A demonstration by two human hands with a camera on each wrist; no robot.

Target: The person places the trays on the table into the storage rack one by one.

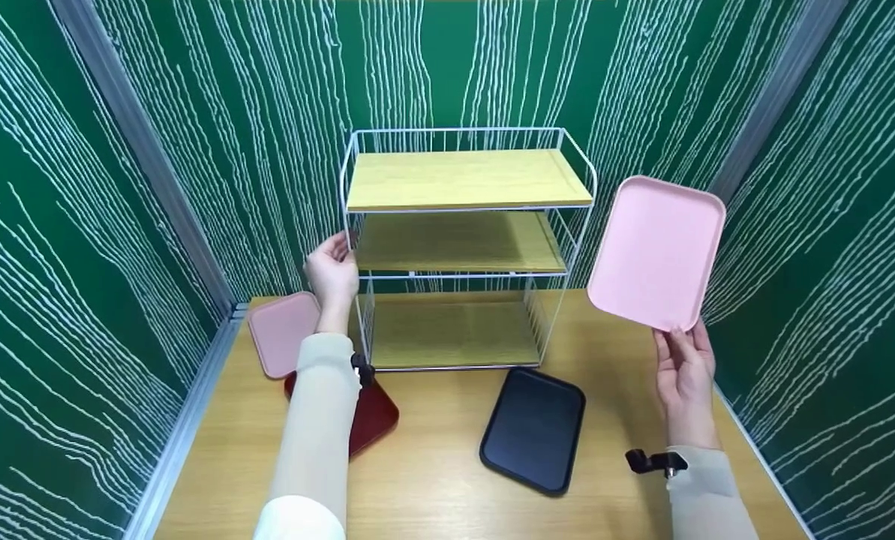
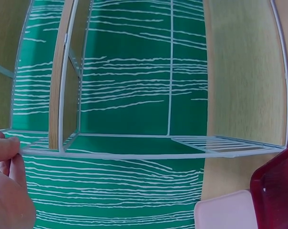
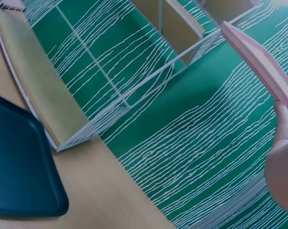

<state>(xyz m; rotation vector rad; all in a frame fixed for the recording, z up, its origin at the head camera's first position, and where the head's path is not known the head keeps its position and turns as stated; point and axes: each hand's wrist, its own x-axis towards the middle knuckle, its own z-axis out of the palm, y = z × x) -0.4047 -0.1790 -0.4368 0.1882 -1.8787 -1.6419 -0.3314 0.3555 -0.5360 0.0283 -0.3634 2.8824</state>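
Observation:
My right hand (image 1: 685, 379) pinches a pink tray (image 1: 659, 251) by its lower edge, thumb in front. The tray is raised upright to the right of a three-tier wire shelf rack (image 1: 456, 276). In the right wrist view that tray (image 3: 263, 64) appears nearly edge-on. At the rack's left side my left hand (image 1: 333, 274) grips the white wire post beside the middle shelf. The left wrist view shows thumb and fingers of the hand (image 2: 10, 181) closed at the wire. The rack's wooden shelves hold nothing.
A black tray (image 1: 533, 431) lies on the wooden table (image 1: 432, 480) before the rack. Left of the rack lie a second pink tray (image 1: 283, 334) and a dark red tray (image 1: 372, 420), partly hidden by my left sleeve. Green walls (image 1: 79, 225) with white lines enclose the table.

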